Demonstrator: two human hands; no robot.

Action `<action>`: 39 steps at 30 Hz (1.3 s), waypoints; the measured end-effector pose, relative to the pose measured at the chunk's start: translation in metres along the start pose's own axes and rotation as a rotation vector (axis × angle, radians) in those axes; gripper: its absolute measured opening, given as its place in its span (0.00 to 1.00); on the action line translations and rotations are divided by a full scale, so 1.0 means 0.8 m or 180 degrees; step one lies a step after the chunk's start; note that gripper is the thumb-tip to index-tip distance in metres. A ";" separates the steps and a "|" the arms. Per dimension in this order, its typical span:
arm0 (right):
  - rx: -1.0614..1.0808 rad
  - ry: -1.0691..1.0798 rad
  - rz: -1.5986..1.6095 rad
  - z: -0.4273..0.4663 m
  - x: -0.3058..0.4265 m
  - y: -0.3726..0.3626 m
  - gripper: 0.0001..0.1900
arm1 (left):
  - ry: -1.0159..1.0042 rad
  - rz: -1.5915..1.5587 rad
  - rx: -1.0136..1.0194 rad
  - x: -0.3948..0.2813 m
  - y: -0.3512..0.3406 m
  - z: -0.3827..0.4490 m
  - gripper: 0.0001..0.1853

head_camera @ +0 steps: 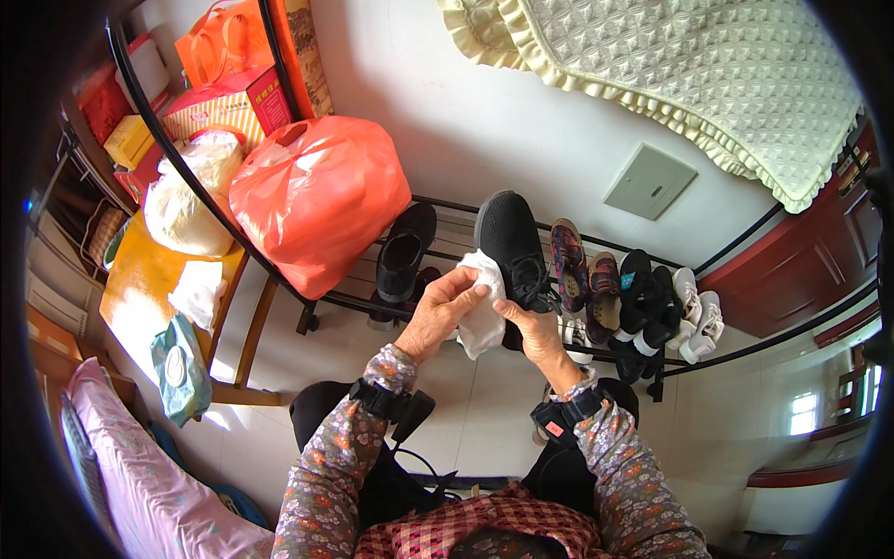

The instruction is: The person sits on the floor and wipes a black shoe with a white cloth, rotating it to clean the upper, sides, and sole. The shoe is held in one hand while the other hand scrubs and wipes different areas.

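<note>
Between my hands is a folded white wipe or cloth (484,314), hanging in front of a black lace-up shoe (506,227). My left hand (443,311) pinches the cloth's upper left part between thumb and fingers. At its right edge, my right hand (534,335) grips it with the thumb; the other fingers are partly hidden. The black shoe lies on the black metal shoe rack (454,204), toe towards the wall, its laces near my right hand. Left of it stands a dark slip-on shoe (405,255); to the right is a patterned shoe (569,265).
A red plastic bag (318,199) bulges over the rack's left end. On the wooden table (129,272) lie a white tissue (198,293) and a teal wipes packet (180,370) overhanging the edge. White sneakers (702,325) occupy the rack's right end. A quilted cover (684,77) hangs above.
</note>
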State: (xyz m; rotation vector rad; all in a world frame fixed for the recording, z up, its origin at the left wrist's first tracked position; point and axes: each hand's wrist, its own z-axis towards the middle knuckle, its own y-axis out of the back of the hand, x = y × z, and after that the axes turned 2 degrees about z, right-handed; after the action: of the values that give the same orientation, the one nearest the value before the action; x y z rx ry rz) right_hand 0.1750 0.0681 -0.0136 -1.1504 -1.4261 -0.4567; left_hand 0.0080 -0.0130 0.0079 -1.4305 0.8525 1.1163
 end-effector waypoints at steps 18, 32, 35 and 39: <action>0.0152 0.0335 0.0815 0.007 -0.011 0.004 0.14 | -0.1653 0.3046 -0.0666 0.001 -0.011 -0.001 0.16; 0.0105 -0.0079 0.1176 0.003 0.000 0.008 0.15 | -0.1768 0.2523 -0.0501 0.033 -0.048 -0.016 0.20; 0.0316 -0.0174 0.1333 0.000 0.001 0.006 0.16 | -0.1787 0.2635 -0.0626 0.036 -0.052 -0.015 0.20; 0.0436 -0.0007 0.1477 0.003 0.002 0.008 0.17 | -0.1431 0.2256 -0.0618 0.026 -0.040 -0.004 0.16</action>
State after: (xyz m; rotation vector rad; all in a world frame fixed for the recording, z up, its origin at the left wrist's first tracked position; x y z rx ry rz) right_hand 0.1794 0.0730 -0.0149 -1.3195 -1.1248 -0.0306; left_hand 0.0451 -0.0095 -0.0021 -0.9630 0.9605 2.0108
